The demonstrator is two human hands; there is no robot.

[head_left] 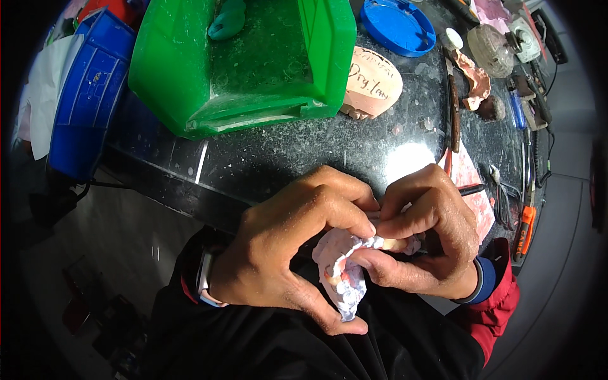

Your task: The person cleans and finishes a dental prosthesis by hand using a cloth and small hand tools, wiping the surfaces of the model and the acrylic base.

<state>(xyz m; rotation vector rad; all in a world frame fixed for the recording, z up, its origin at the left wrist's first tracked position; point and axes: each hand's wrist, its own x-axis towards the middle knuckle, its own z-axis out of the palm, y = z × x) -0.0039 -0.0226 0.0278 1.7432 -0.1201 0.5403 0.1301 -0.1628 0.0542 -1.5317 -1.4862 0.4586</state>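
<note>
Between my two hands, over my lap near the table edge, is a curved dental piece, whitish and crusted with plaster, with pink patches and some tooth-coloured bits. My left hand curves around its left side, with fingertips on the upper edge and the thumb by the lower end. On its right part, my right hand pinches with fingers and thumb. The fingers hide much of that right end. A pink plaster dental cast with handwriting on it sits on the table beyond my hands.
A large green bin holding a teal piece stands ahead, with a blue bin to its left. A blue round lid lies behind the cast. Rightward are a brown-handled tool, pink-stained paper and an orange cutter.
</note>
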